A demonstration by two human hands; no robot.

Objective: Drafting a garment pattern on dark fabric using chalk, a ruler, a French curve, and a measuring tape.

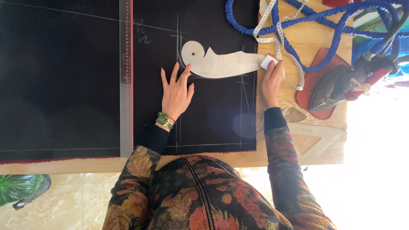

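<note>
A black cloth [64,85] with white chalk lines lies spread over the wooden table [324,42]. On it rests a pale curved pattern template [221,64] with a round end. My left hand [177,91], wearing a ring and a green watch, lies flat on the cloth, its fingertips touching the template's lower left edge. My right hand [272,81] pinches a white piece of tailor's chalk [268,62] at the template's right tip, near the cloth's edge.
A long clear ruler [126,76] lies across the cloth. A measuring tape [279,40] and a blue corded hose [324,19] trail over the table. An iron [336,85] sits on a red mat, with a clear set square [317,138] nearby. A green bag [19,187] lies on the tiled floor.
</note>
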